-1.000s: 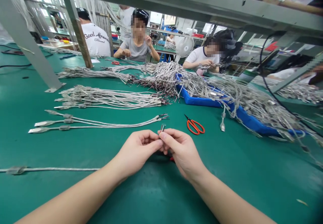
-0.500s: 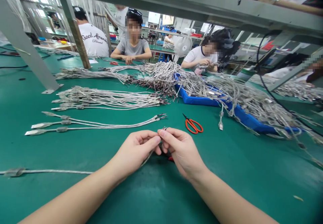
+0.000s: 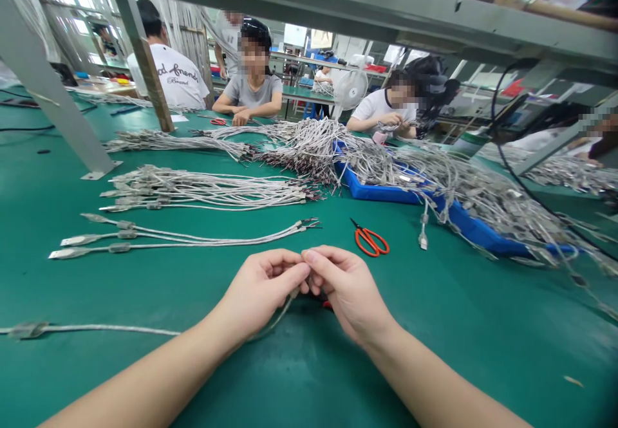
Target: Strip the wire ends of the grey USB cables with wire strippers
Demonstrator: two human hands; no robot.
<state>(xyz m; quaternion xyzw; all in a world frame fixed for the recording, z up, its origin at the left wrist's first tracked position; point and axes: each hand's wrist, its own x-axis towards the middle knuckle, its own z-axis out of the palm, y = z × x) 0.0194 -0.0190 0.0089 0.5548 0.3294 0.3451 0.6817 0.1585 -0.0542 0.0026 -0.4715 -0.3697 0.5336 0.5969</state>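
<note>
My left hand and my right hand meet at their fingertips over the green table. Both pinch the end of a grey cable, which runs from under my left hand to the left edge of the view. The cable's stripped wire tips are hidden between my fingers. A bit of red shows under my right hand; what it is I cannot tell. Just beyond my hands lie three grey cables side by side, and orange-handled scissors lie to the right of them.
A bundle of grey cables lies further back, with a large heap spilling over a blue tray. Grey frame legs stand at the left. Several people sit at the table's far side. A black cord hangs at right.
The wire tips that stuck up between my fingertips a second ago have sunk out of sight into my fingers. My hands stay in the same spot.
</note>
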